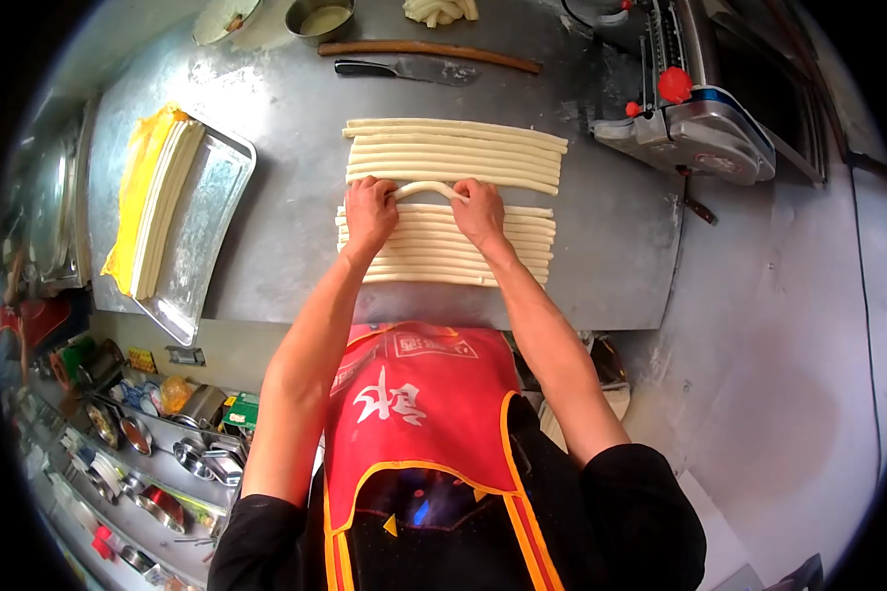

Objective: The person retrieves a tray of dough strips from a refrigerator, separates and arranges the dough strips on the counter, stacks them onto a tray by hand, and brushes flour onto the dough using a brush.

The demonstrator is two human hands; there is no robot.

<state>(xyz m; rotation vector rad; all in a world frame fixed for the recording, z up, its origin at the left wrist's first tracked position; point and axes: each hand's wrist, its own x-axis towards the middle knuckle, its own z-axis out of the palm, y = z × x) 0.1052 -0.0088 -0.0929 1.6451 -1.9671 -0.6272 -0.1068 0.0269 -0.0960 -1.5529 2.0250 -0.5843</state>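
Observation:
Between my two hands a dough strip (426, 186) arches upward, its ends hidden under my fingers. My left hand (371, 209) is closed on the left end, and my right hand (480, 211) is closed on the right end. Just beyond them lies a row of long pale dough strips (453, 156), side by side and running left to right. Nearer to me, a second row of dough strips (434, 258) lies under my wrists.
At left, a metal tray (217, 217) holds more strips on yellow cloth (140, 187). Beyond the dough lie a knife (404, 70) and a wooden rod (429, 51). A metal bowl (320, 20) stands at the back. A machine with red knobs (710, 128) occupies the right.

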